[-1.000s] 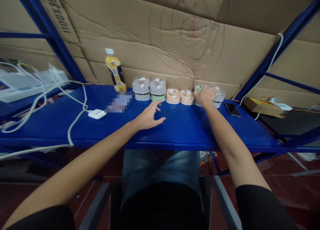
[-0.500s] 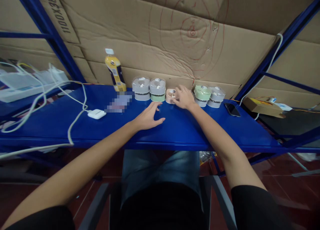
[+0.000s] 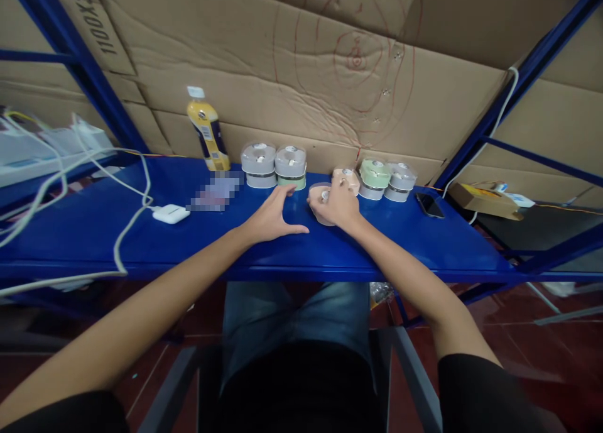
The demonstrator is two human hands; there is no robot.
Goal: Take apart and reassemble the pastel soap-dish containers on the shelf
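Observation:
My right hand has its fingers around a round peach container, which is on the blue table just in front of the row. A second peach container stands behind that hand, beside a stack with a green top. Thumb and fingers spread, my left hand is over the table to the left of the held container, not touching it. Beyond it stand a grey stack and a stack with a grey top and green bottom. Another grey stack is at the row's right end.
A yellow bottle stands at the back left, with a blurred-out item before it. A white charger case and cables lie left. A phone and an open carton are at right. Cardboard lines the back.
My right hand has drawn a peach container forward from the row, and a second peach container now shows behind it. My left hand's thumb and fingers have spread wider.

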